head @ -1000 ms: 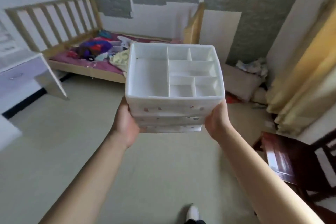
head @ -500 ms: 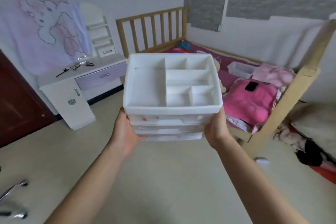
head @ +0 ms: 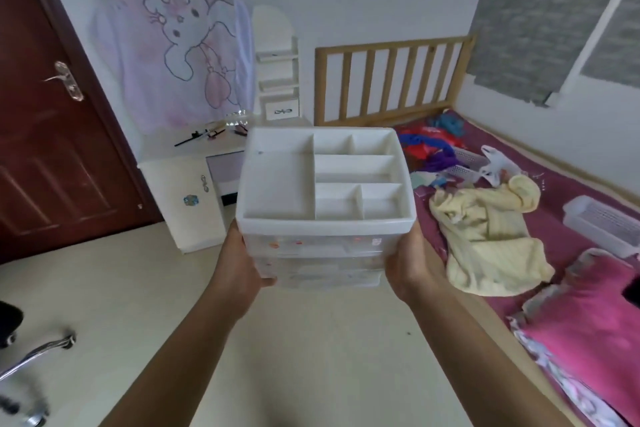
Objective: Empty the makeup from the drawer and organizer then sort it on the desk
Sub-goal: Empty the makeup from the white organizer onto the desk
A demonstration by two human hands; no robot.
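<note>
Holding the organizer (head: 325,191) facing the desk (head: 221,146), left grip (head: 239,263) and right grip (head: 410,262) clasp its sides; top compartments empty, makeup (head: 207,134) on desk awaits sorting.

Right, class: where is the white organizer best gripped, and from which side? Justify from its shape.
Take the organizer by its flat side walls, low down, one hand from each side, as the left hand and right hand do here. The front holds drawers that could slide out, and the open top tray offers only thin dividers. Side grips keep it level.
</note>
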